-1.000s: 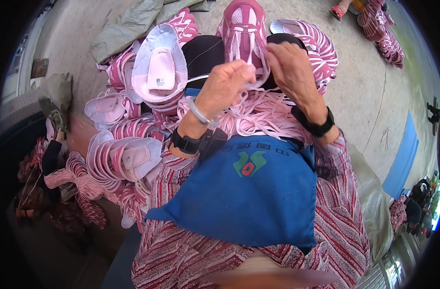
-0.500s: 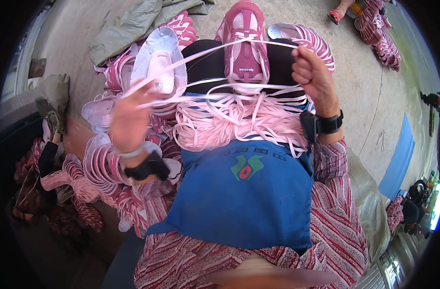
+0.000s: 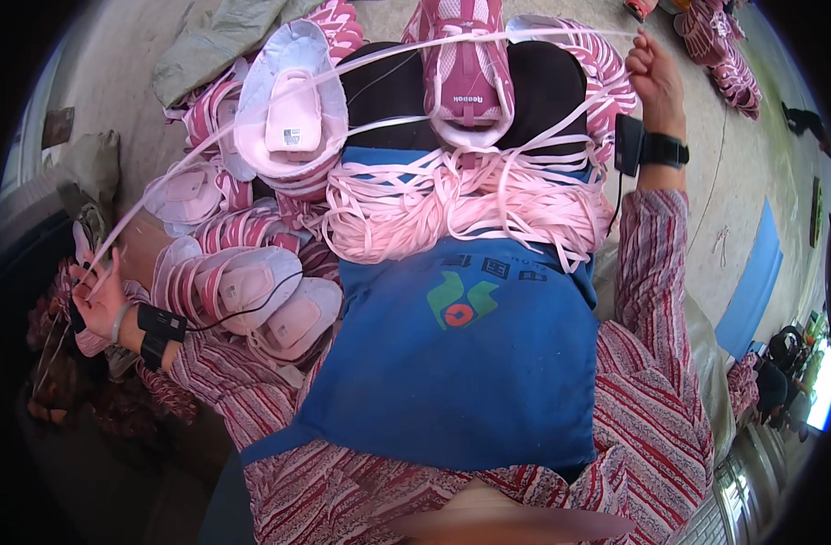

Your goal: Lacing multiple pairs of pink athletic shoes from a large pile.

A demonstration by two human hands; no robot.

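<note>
A pink and white sports shoe stands between my knees, its heel toward me. My right hand, raised to the right of the shoe, pinches a pale pink shoelace. The lace runs in a long line over the shoe to my left hand, far out on the left. There it passes between the thumb and fingers, the other fingers partly spread. A heap of pink laces lies across my lap on a blue apron. Some strands from it reach up toward my right hand.
Stacked pink shoe uppers crowd my left side, with more uppers below them. Another stack lies beyond my right knee. A grey-green sheet rests at the far left, a blue strip on the floor at right.
Both hands have spread wide apart, the left outward and toward me, the right outward and away. The lace is now stretched in one long line across the shoe.
</note>
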